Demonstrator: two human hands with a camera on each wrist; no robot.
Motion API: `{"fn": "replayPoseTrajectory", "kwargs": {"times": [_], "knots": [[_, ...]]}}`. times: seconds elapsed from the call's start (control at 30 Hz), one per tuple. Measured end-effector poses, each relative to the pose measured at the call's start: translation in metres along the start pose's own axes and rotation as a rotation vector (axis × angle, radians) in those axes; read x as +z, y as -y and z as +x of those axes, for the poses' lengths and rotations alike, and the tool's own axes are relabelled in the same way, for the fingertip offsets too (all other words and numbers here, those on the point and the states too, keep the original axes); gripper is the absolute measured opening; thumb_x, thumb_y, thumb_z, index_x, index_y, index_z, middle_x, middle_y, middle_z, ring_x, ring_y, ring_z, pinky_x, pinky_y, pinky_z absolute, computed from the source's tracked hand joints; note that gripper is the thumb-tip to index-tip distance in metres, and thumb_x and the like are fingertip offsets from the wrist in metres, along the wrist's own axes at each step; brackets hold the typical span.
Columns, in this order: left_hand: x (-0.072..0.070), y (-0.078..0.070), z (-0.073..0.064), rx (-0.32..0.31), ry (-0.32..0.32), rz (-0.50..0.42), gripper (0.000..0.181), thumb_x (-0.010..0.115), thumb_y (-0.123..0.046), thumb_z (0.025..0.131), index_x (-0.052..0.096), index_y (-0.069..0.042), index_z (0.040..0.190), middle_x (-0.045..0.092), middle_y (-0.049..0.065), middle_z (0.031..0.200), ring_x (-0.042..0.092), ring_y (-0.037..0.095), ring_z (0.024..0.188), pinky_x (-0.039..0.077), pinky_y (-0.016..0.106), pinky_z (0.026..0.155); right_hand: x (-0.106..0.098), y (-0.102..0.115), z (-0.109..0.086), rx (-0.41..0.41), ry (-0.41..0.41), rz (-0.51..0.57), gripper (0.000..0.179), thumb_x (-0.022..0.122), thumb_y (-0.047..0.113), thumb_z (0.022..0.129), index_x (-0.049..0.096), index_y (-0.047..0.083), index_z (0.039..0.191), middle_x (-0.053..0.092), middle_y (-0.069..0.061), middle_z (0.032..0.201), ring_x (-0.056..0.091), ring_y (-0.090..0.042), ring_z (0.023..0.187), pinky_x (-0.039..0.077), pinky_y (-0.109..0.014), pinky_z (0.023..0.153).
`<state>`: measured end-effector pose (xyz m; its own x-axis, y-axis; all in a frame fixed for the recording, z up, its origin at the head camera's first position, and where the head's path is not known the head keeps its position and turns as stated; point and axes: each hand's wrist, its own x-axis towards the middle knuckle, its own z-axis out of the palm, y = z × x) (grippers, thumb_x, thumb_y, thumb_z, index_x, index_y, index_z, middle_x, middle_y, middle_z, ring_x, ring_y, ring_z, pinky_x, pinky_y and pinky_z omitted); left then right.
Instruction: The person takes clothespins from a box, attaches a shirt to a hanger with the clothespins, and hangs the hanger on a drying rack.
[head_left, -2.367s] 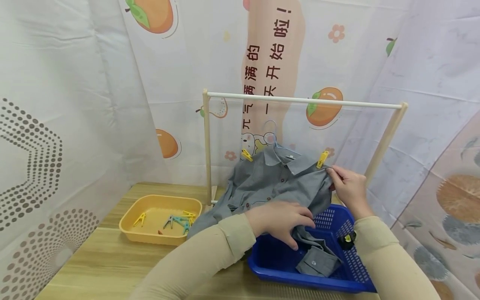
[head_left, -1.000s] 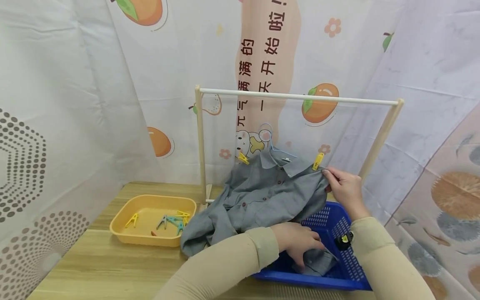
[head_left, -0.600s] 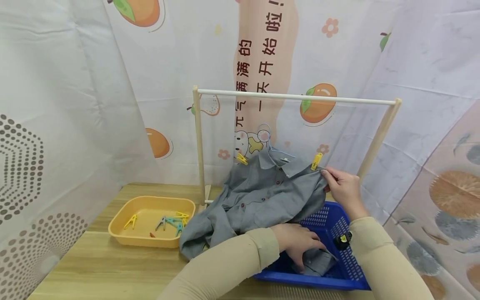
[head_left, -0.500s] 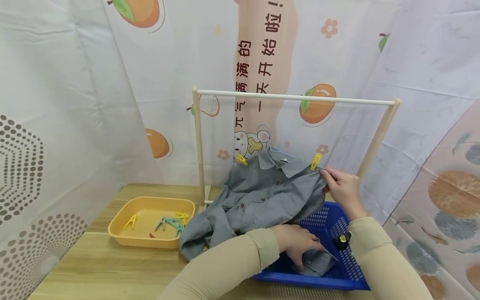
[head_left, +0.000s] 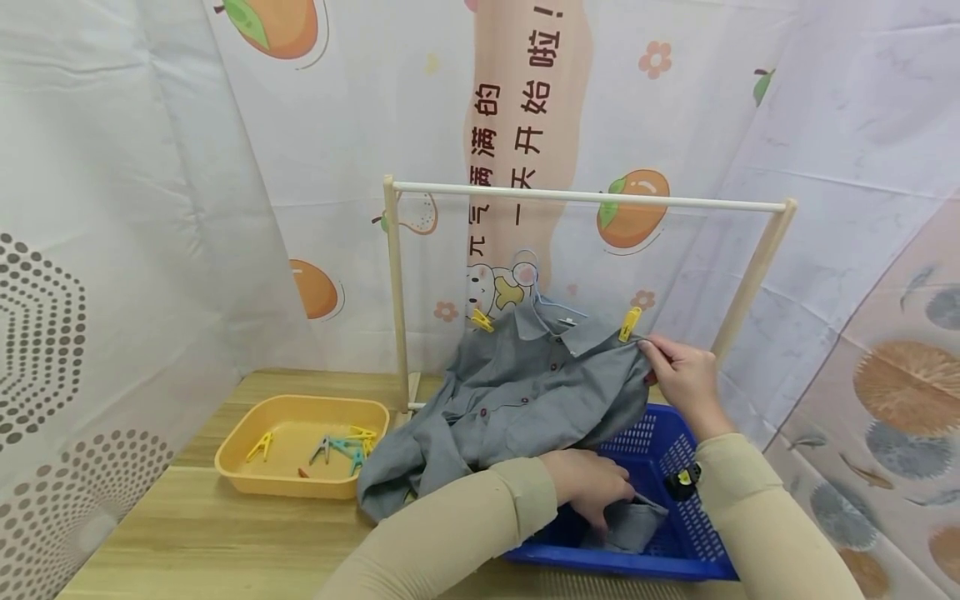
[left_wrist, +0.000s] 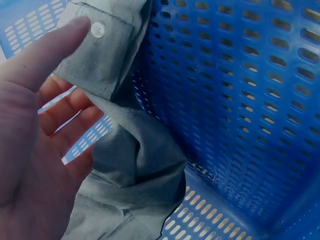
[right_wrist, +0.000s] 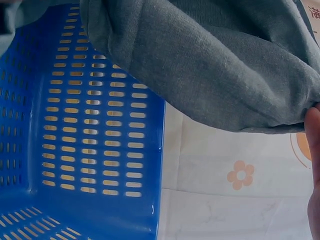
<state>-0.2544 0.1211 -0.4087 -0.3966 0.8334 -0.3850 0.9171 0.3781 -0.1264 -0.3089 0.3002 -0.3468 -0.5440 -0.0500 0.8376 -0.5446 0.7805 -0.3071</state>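
A grey buttoned shirt (head_left: 536, 408) lies draped over a light blue hanger (head_left: 537, 287) in front of the rack. Yellow clothespins (head_left: 631, 323) are clipped at both its shoulders. My right hand (head_left: 686, 379) pinches the shirt at the shoulder beside the right clothespin; only fingertips show in the right wrist view. Down in the blue basket (head_left: 637, 568), my left hand (head_left: 592, 483) holds a buttoned sleeve cuff (left_wrist: 95, 57), thumb on top near the white button and fingers behind it. The rest of that sleeve (left_wrist: 140, 150) hangs in folds below the cuff.
A wooden rack with a white rod (head_left: 585, 197) stands behind the shirt. At left on the wooden table (head_left: 187, 533), a yellow tray (head_left: 300, 487) holds several clothespins (head_left: 352, 450). Printed curtains (head_left: 345, 125) enclose the back and sides.
My left hand has gone from above the basket down into it and taken hold of the cuff, which has shifted slightly. My right hand keeps its pinch on the shoulder.
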Motion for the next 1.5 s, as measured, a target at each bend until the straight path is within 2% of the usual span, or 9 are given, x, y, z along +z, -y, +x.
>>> {"fn": "replayPoseTrajectory", "kwargs": {"times": [0.13,0.3,0.4,0.53,0.8,0.97,1.07,1.2,1.5], "knots": [[0.0,-0.001,-0.001,0.016,-0.012,-0.018,0.042,0.069,-0.042,0.098,0.058,-0.036,0.138,0.055,-0.019,0.13,0.053,-0.004,0.11,0.043,0.014,0.092,0.0,0.0,0.0,-0.017,-0.016,0.012,0.008,0.074,0.012,0.095,0.082,0.01,0.095,0.067,0.002,0.057,0.058,-0.002,0.045,0.043,-0.011,0.047],[0.0,0.0,-0.006,0.063,-0.027,-0.018,0.005,0.064,-0.031,0.103,0.064,-0.028,0.106,0.057,-0.01,0.097,0.047,0.004,0.077,0.036,0.018,0.066,0.001,0.0,0.001,-0.032,-0.025,0.008,0.008,0.075,0.01,0.094,0.082,0.009,0.095,0.066,0.003,0.056,0.056,0.003,0.045,0.043,-0.01,0.047],[-0.001,0.0,-0.007,0.061,-0.027,-0.031,0.007,0.062,-0.029,0.104,0.06,-0.027,0.097,0.054,-0.007,0.087,0.043,0.006,0.069,0.032,0.02,0.061,0.0,0.002,0.001,-0.029,-0.021,0.008,0.008,0.075,0.01,0.094,0.082,0.009,0.096,0.066,0.003,0.056,0.056,0.003,0.046,0.043,-0.01,0.047],[-0.003,0.0,-0.01,0.051,-0.032,-0.055,0.008,0.062,-0.028,0.104,0.059,-0.027,0.097,0.053,-0.005,0.081,0.045,0.006,0.065,0.032,0.02,0.059,0.0,0.003,0.001,-0.033,-0.02,0.003,0.008,0.075,0.01,0.094,0.082,0.008,0.096,0.067,0.002,0.057,0.055,0.005,0.046,0.043,-0.011,0.047],[-0.007,0.003,-0.02,0.056,-0.104,-0.046,0.019,0.063,-0.026,0.104,0.054,-0.024,0.087,0.044,-0.004,0.073,0.04,0.007,0.06,0.029,0.021,0.057,-0.002,0.005,0.003,-0.035,-0.03,0.005,0.009,0.075,0.01,0.094,0.082,0.006,0.096,0.068,-0.001,0.058,0.055,0.007,0.047,0.044,-0.01,0.05],[-0.01,0.003,-0.026,0.054,-0.138,-0.06,0.015,0.062,-0.023,0.104,0.057,-0.023,0.09,0.041,-0.005,0.072,0.039,0.006,0.06,0.029,0.021,0.058,-0.002,0.003,0.003,-0.043,-0.032,-0.016,0.007,0.075,0.01,0.093,0.082,0.008,0.093,0.066,0.002,0.056,0.053,0.009,0.047,0.043,-0.011,0.049],[-0.012,0.005,-0.031,0.062,-0.17,-0.072,0.005,0.063,-0.021,0.103,0.065,-0.025,0.101,0.05,-0.01,0.076,0.043,0.003,0.061,0.033,0.018,0.059,-0.003,0.003,0.003,-0.04,-0.027,-0.013,0.007,0.075,0.01,0.094,0.082,0.008,0.094,0.066,0.002,0.056,0.052,0.009,0.047,0.043,-0.011,0.048],[-0.017,0.008,-0.037,0.082,-0.229,-0.083,0.017,0.066,-0.019,0.102,0.071,-0.027,0.116,0.065,-0.015,0.094,0.055,-0.002,0.07,0.043,0.014,0.066,-0.003,0.005,0.004,-0.046,-0.026,0.001,0.008,0.075,0.009,0.094,0.082,0.007,0.095,0.066,0.0,0.056,0.053,0.008,0.047,0.043,-0.011,0.048],[-0.035,0.014,-0.05,0.095,-0.281,-0.086,0.021,0.067,-0.019,0.101,0.072,-0.026,0.121,0.07,-0.015,0.109,0.062,-0.004,0.086,0.047,0.01,0.077,-0.007,0.01,0.007,-0.075,-0.034,-0.015,0.008,0.075,0.007,0.093,0.082,0.006,0.096,0.065,0.001,0.055,0.053,0.007,0.046,0.043,-0.011,0.048]]}}
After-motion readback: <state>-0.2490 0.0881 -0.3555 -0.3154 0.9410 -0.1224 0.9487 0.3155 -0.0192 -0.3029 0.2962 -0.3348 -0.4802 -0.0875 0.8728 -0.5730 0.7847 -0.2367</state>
